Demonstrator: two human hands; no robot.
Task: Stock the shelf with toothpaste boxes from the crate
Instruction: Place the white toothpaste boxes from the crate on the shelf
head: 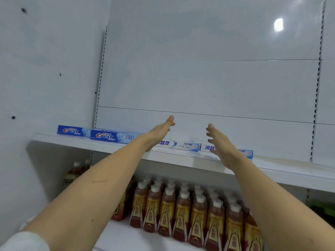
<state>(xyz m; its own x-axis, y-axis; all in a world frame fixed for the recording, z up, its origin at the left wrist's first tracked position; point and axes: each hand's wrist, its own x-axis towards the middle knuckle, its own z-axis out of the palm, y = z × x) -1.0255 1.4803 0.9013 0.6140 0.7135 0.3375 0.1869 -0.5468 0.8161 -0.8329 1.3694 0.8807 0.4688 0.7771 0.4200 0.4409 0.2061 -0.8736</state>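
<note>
We hold our left hand [159, 132] and right hand [220, 142] released and empty above the shelf [272, 171], where four toothpaste boxes [112, 136] lie in a row; the crate is out of view. A careless sweep could nudge the white box [181, 144] off the front edge onto the bottles [183, 207] below.
</note>
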